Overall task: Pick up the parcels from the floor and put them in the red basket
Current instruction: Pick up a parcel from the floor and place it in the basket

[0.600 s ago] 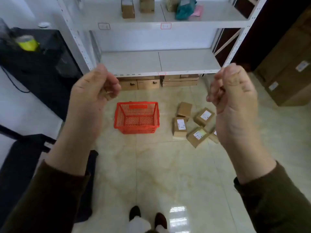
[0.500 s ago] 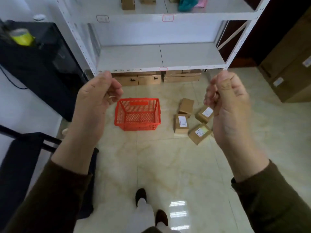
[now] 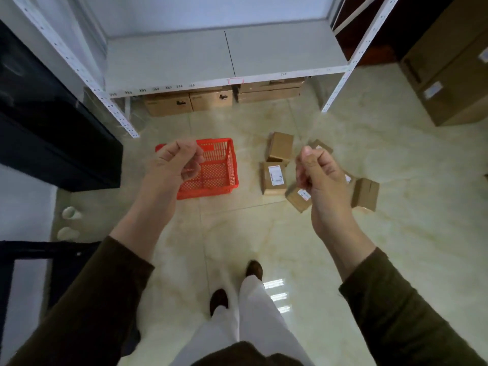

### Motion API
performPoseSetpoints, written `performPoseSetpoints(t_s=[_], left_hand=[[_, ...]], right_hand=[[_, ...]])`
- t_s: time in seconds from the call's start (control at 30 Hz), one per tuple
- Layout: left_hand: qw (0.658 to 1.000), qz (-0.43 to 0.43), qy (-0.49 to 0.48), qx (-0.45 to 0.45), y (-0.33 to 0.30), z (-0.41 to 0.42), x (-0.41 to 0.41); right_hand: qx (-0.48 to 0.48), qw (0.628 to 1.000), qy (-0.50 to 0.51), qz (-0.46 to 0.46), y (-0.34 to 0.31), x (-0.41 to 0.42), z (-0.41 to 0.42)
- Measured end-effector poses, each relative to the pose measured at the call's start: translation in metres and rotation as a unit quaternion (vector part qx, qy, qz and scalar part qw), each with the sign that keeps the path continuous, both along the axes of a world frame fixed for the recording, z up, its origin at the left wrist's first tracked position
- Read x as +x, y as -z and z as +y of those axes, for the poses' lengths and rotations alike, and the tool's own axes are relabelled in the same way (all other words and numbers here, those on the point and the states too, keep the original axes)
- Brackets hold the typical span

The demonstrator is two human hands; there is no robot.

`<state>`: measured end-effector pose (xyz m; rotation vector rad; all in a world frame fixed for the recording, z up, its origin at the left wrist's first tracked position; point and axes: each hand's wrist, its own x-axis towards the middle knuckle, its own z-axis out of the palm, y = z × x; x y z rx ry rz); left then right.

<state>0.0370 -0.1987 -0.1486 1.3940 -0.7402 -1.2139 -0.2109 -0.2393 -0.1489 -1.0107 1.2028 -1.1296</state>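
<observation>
An empty red basket (image 3: 219, 175) stands on the tiled floor ahead of me. Several small cardboard parcels lie to its right: a plain one (image 3: 281, 146), one with a white label (image 3: 273, 178), another labelled one (image 3: 297, 198) and one further right (image 3: 365, 191). More are partly hidden behind my right hand. My left hand (image 3: 173, 165) is held up in front of the basket's left side, fingers curled shut on nothing. My right hand (image 3: 320, 178) is raised over the parcels, also curled shut and holding nothing. Both hands are well above the floor.
A white metal shelf (image 3: 227, 56) stands beyond the basket, with brown boxes (image 3: 190, 101) under it. A black cabinet (image 3: 52, 133) is at the left and large cartons (image 3: 449, 70) at the right. My feet (image 3: 237, 283) stand on bare tiles behind the basket.
I have stepped forward and the view has tilted down, so the basket and parcels are nearer. Both hands have lowered and stayed curled shut.
</observation>
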Motion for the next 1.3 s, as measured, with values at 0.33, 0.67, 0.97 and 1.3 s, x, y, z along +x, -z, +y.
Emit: performPoseSetpoints(t_s=[0.33, 0.67, 0.97, 1.3], left_hand=[[0.996, 0.012, -0.012, 0.086, 0.077, -0.126, -0.021], [0.981, 0.001, 0.036, 0.190, 0.160, -0.225, -0.005], [0.950, -0.002, 0.074, 0.303, 0.292, -0.313, -0.051], [0.918, 0.007, 0.134, 0.374, 0.503, -0.387, -0.111]], right_hand=[[0.117, 0.992, 0.011, 0.045, 0.080, -0.023, -0.127], [0.207, 0.974, 0.049, 0.082, 0.167, -0.016, -0.214], [0.332, 0.932, 0.051, 0.137, 0.289, -0.044, -0.297], [0.399, 0.895, -0.030, 0.197, 0.478, -0.069, -0.368]])
